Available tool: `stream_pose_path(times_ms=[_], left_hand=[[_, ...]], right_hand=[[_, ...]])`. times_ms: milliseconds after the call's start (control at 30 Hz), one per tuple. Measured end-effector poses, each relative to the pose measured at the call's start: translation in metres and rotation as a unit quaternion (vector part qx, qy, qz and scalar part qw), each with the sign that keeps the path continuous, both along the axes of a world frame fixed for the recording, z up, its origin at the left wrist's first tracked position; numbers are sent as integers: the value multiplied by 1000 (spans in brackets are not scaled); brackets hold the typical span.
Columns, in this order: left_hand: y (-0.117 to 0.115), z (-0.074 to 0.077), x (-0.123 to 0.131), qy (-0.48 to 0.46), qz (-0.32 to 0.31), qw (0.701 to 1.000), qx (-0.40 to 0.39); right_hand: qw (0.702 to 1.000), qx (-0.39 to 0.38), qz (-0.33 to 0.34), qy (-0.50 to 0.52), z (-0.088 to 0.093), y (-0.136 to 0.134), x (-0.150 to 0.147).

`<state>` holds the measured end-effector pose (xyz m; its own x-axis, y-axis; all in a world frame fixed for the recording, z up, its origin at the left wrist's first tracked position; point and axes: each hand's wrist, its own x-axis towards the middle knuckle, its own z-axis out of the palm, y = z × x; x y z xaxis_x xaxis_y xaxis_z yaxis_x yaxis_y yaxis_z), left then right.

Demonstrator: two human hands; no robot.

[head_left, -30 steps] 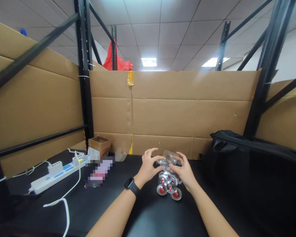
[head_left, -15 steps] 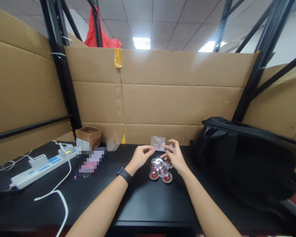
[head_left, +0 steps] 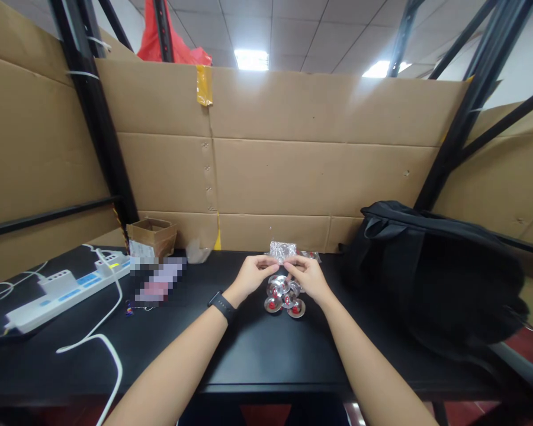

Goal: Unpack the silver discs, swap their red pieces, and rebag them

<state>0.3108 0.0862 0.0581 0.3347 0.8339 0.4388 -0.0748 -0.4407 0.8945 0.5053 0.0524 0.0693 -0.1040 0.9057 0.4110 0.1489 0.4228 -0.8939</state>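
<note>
A small clear plastic bag (head_left: 283,249) is held up between my hands, just above the black tabletop. My left hand (head_left: 254,276) pinches its lower left edge between thumb and fingers. With a matching pinch, my right hand (head_left: 310,277) grips the lower right edge. Right below my fingertips lies a pile of shiny round metal pieces with red centres (head_left: 286,296), several of them overlapping. Behind my right hand, a few clear packets with red bits (head_left: 311,255) rest on the table, partly hidden.
A white power strip (head_left: 66,296) with a loose white cable (head_left: 109,346) lies at the left. Near the cardboard back wall stand a small open carton (head_left: 153,238) and a crumpled clear bag (head_left: 198,253). A large black bag (head_left: 439,272) takes up the right side.
My right hand has moved left from open fingers beside the pile to a pinch on the bag's edge. Both hands now hold the bag. The view has tilted slightly down.
</note>
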Motion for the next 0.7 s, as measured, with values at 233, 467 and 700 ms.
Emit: stream_pose_path(times_ms=[233, 467, 700], left_hand=[[-2, 7, -2, 27, 23, 999, -10], [1, 8, -9, 44, 59, 997, 8], [5, 7, -13, 66, 85, 994, 20]], right_hand=[[999, -41, -28, 8, 1, -1, -1], [998, -30, -29, 35, 1, 0, -2], [998, -50, -7, 49, 3, -2, -3]])
